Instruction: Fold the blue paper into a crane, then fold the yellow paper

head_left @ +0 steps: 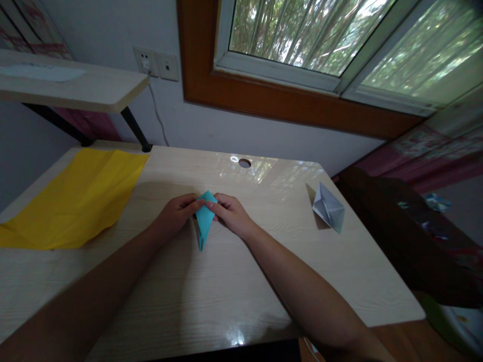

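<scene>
Teal paper (204, 220) lay folded mid-desk (264, 261), right of the yellow sheet (75, 201); your left hand (175, 213) and right hand (230, 212) pinched its top. Uneven pulling risked tearing or skewing that crease.

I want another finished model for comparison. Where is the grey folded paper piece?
The grey folded paper piece sits on the desk near its right edge, to the right of the hands and the blue folded paper.
</scene>
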Tool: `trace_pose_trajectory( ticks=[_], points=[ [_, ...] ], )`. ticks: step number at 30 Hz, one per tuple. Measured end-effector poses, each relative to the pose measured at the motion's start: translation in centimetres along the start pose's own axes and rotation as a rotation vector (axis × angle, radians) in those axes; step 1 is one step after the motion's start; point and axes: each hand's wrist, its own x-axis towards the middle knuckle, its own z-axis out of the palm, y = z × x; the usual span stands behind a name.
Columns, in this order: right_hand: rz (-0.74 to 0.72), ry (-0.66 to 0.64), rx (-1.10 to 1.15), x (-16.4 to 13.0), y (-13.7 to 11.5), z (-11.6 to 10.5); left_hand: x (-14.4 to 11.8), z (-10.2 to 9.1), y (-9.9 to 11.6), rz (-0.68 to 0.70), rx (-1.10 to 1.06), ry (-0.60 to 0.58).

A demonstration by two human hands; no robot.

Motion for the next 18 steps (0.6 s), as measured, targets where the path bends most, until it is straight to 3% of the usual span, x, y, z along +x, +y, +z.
trace_pose_trajectory(
  ticks=[18],
  points=[
    [0.033, -0.009, 0.074, -0.03, 0.18, 0.1, -0.09, 0.01, -0.2, 0.001, -0.017, -0.021]
  ],
)
